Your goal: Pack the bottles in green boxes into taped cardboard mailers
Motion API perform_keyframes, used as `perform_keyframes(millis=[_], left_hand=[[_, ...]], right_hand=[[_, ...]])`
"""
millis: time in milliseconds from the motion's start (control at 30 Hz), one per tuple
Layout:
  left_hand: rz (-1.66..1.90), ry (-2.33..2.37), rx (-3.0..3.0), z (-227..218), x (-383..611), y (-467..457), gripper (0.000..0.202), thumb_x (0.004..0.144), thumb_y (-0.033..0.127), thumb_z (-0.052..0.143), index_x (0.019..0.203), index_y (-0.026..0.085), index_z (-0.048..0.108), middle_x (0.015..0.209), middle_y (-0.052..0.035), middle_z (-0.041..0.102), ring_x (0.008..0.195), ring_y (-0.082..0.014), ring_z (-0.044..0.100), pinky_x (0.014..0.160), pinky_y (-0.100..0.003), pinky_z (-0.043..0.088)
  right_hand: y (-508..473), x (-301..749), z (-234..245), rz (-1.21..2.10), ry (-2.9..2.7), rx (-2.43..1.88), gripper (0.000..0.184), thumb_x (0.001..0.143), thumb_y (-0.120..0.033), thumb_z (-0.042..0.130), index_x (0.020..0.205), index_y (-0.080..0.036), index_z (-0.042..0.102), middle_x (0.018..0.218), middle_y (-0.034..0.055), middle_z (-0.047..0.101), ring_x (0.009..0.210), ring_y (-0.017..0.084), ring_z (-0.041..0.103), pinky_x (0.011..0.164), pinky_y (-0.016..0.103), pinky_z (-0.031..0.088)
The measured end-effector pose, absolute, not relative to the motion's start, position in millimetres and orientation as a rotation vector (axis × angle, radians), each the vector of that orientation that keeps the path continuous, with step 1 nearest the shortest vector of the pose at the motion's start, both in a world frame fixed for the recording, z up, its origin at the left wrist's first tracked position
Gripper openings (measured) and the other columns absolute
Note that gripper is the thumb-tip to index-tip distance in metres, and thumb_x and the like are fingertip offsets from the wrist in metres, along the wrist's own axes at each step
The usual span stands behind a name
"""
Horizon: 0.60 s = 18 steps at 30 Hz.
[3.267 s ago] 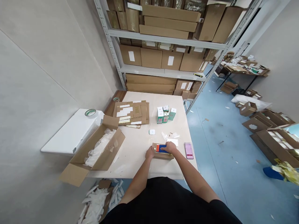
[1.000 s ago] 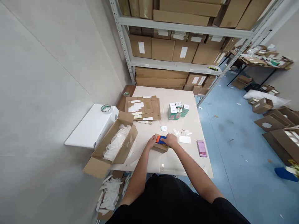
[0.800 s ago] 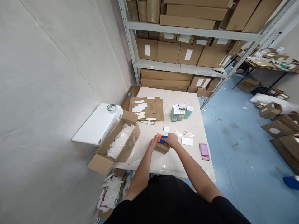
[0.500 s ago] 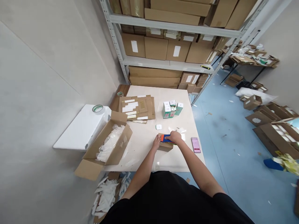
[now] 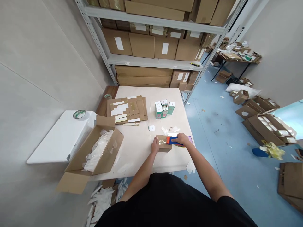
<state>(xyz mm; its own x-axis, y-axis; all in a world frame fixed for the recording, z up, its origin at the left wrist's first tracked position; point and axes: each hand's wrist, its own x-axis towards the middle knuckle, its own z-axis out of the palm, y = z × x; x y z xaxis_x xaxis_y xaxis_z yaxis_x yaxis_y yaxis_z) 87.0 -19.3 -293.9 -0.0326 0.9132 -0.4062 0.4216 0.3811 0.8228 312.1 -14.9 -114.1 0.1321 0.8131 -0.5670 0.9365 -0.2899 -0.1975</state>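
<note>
A small cardboard box [image 5: 167, 149] lies near the front of the table, a shiny strip of tape along its top. Closed against its left end is my left hand [image 5: 155, 145]. My right hand [image 5: 182, 139] grips a blue and orange tape dispenser [image 5: 172, 140], whose orange head rests at the box's top, toward the right end. Just beyond my right hand, a phone with a pink screen [image 5: 190, 138] is partly hidden. A small white piece [image 5: 151, 128] and crumpled clear scraps [image 5: 174, 129] lie behind the box.
Green and white small boxes [image 5: 158, 111] stand farther back on the table. Flattened cardboard [image 5: 129, 110] is stacked at the back left. An open carton [image 5: 117, 145] with white packing material sits at the left edge. Shelving [image 5: 142, 60] full of cartons rises behind.
My right hand has drawn the tape dispenser rightward along the box, and taped surface now shows behind it. The view has swung right, and the phone is now partly covered.
</note>
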Motion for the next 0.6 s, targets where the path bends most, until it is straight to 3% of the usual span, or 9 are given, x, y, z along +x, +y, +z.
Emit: perform_keyframes(millis=[233,600], left_hand=[[0.585,1.665,1.227,-280.2,87.3,-19.4,0.064,0.106,0.061,0.021,0.148,0.024,0.052,0.136,-0.0118,0.069,0.124,-0.0296,0.064,0.102,-0.038,0.048],[0.595,1.662,1.197,-282.2,81.7,-15.2,0.060,0.106,0.055,0.030,0.148,0.020,0.053,0.144,-0.0127,0.065,0.133,-0.0304,0.059,0.110,-0.040,0.044]], right_hand=[[-27.2,367.1,-132.5,-0.832,1.681,2.287,0.049,0.073,-0.067,0.078,0.081,-0.019,0.074,0.091,0.0100,0.076,0.084,0.024,0.070,0.059,0.026,0.037],[-42.5,401.9,-164.7,-0.926,1.736,2.326,0.047,0.073,-0.065,0.079,0.071,-0.019,0.070,0.080,0.0090,0.074,0.074,0.022,0.067,0.057,0.027,0.037]])
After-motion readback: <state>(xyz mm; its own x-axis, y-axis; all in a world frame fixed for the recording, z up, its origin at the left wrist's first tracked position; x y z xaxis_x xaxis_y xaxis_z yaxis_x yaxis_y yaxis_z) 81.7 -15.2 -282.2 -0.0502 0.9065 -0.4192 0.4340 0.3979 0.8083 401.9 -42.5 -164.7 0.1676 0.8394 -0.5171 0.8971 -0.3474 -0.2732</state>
